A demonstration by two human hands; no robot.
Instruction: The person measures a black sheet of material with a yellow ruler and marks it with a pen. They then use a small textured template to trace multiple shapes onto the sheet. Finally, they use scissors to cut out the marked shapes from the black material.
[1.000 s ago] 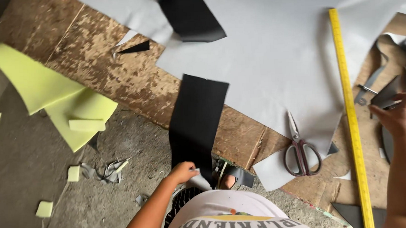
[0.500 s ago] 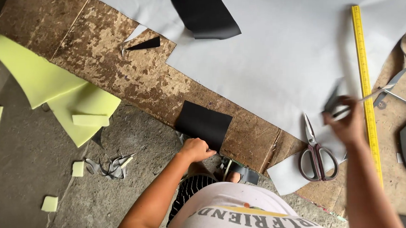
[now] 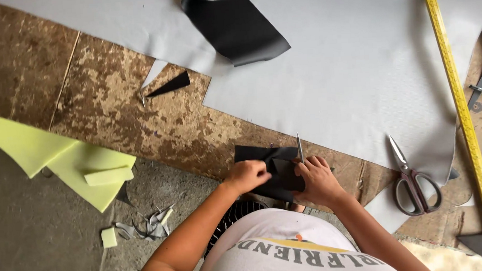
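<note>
The folded sheet piece (image 3: 270,169) lies on the board (image 3: 113,109) between the left hand (image 3: 247,175) and the right hand (image 3: 316,179), both of which rest on it. A thin pointed tool (image 3: 299,148) stands up from the right hand. To the right of that hand lie the scissors (image 3: 411,176), and beyond them the long ruler (image 3: 462,113) (partly on the large sheet (image 3: 347,64)). Well left of the left hand sit foam pieces (image 3: 83,168) and scraps (image 3: 147,225) on the floor.
</note>
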